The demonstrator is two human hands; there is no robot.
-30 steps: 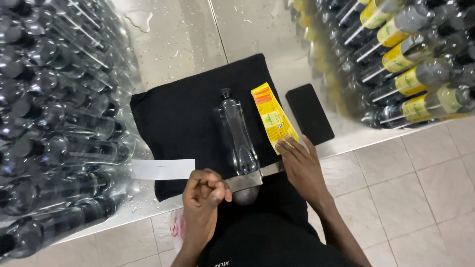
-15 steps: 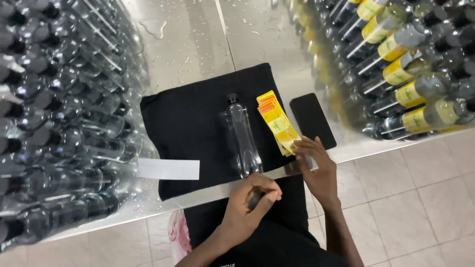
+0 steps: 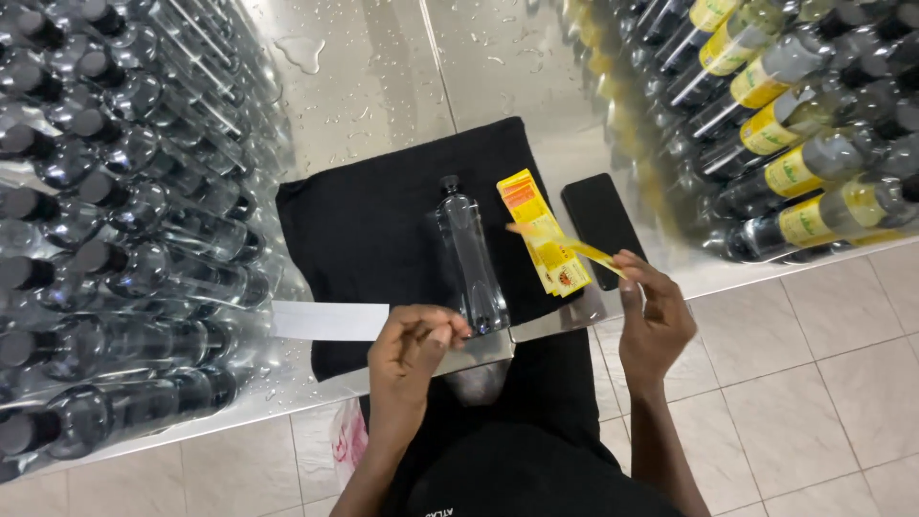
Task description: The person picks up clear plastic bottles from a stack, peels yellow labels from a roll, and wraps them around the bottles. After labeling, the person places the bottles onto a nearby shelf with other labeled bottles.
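I saw my right hand (image 3: 654, 321) pinching one yellow label (image 3: 572, 247) and holding it lifted just above the stack of yellow labels (image 3: 542, 233) — the strip ran slantwise over the pile. My left hand (image 3: 414, 347) was curled at the table's near edge, thumb against fingers, just beside the base of the clear bottle (image 3: 470, 260). That bottle lay on its side on the black cloth (image 3: 364, 230), cap pointing away from me. A black phone (image 3: 599, 225) lay right of the stack on the wet steel table (image 3: 383, 77). A white strip (image 3: 329, 321) stuck out leftward — unlabelled bottles (image 3: 115, 220) piled left, labelled bottles (image 3: 795, 115) right.
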